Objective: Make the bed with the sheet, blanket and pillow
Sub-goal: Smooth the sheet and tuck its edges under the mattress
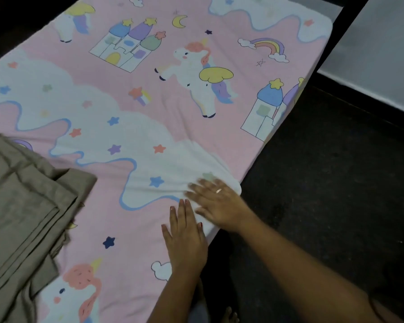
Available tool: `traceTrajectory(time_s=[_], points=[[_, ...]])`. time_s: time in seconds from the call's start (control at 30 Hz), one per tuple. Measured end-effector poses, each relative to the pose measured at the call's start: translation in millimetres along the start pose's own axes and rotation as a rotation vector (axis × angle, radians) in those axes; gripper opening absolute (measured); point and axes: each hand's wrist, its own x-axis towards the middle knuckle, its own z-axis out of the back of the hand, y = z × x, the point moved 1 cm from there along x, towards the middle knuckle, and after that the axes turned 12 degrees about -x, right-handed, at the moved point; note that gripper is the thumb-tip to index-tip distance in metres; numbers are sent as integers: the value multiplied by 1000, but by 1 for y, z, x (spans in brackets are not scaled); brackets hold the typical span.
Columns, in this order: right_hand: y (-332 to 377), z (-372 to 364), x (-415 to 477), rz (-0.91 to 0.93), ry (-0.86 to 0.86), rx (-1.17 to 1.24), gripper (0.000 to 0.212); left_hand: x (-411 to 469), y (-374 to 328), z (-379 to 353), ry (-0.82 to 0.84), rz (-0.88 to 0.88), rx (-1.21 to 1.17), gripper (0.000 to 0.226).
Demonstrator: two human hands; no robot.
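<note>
A pink sheet printed with unicorns, castles and clouds covers the mattress from the near edge to the far end. My left hand lies flat on the sheet near the mattress's right edge, fingers straight. My right hand, wearing a ring and blurred by motion, presses flat on the sheet just beyond it, at the same edge. A folded beige blanket rests on the sheet at the lower left. No pillow is in view.
Dark floor runs along the bed's right side, where I stand; my bare toes show at the bottom. A pale wall rises at the upper right. The bed's far left side is in shadow.
</note>
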Motion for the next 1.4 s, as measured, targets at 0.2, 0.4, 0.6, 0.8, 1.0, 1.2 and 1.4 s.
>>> traceTrajectory(time_s=[0.2, 0.4, 0.6, 0.8, 1.0, 1.2, 1.4], points=[[-128, 21, 12, -705, 261, -138, 53, 32, -13, 6, -7, -26, -22, 57], [-150, 35, 33, -1354, 38, 356, 56, 67, -25, 13, 94, -81, -46, 63], [-163, 29, 34, -1306, 61, 217, 42, 96, -47, 11, 149, -159, -16, 60], [-206, 44, 4, -1509, -70, 236, 34, 106, -65, 5, 120, -196, 8, 60], [-225, 58, 3, -1371, -32, 542, 15, 109, -74, 2, 97, -170, 39, 60], [-218, 47, 45, -1375, -102, 579, 15, 117, -85, -2, 55, -246, 88, 78], [-230, 49, 49, -1247, 29, 319, 17, 134, -108, 3, 40, -228, 101, 77]])
